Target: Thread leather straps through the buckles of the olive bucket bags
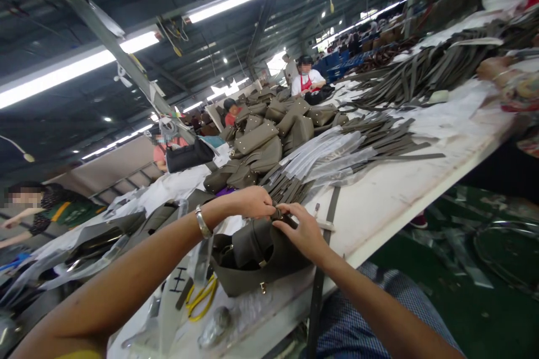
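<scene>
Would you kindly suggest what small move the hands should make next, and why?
Perhaps the left hand should steady the olive bag while the right hand adjusts its upper edge: both are pinching close together there, hiding the exact detail.

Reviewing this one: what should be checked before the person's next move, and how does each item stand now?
1. Both hands at the bag: ok; the left hand and right hand meet at its upper edge.
2. Small part between the fingertips lined up: cannot tell; the fingers largely cover it.
3. Bag resting on the table: ok; it sits near the edge.
4. Bag closed: not ok; its top gapes open.
5. Scissors away from both hands: ok; the yellow handles lie left of the bag.
6. Dark strap wholly on the table: not ok; it hangs past the edge.
</scene>
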A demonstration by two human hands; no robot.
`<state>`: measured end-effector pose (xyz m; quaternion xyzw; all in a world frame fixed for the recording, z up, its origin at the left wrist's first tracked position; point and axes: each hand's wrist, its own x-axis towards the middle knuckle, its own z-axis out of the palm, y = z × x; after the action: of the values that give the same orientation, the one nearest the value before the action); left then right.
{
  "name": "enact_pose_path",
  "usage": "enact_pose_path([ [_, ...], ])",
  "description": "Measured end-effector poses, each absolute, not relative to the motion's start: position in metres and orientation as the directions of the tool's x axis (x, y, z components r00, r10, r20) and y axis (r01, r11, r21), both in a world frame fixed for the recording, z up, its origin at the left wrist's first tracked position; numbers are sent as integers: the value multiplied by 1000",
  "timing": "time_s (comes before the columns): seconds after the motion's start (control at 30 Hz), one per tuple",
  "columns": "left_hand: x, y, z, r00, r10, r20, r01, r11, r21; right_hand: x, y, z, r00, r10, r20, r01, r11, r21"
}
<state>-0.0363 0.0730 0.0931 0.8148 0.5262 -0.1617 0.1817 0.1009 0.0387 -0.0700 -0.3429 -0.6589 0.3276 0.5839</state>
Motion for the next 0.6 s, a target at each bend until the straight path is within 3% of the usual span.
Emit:
enact_pose_path([
  [0.13,-25,73,87,428,808,-404,888,-458,23,105,40,-71,-73,849,524,2,525,-851],
  [0.3,-20,62,79,470,821,-323,848,-522,-93,103,35,-72,1,821,570,51,569,-820],
  [0.6,-27,57,72,457,834,-310,844,-516,-143,100,38,-79,-32,815,579,65,579,-812],
])
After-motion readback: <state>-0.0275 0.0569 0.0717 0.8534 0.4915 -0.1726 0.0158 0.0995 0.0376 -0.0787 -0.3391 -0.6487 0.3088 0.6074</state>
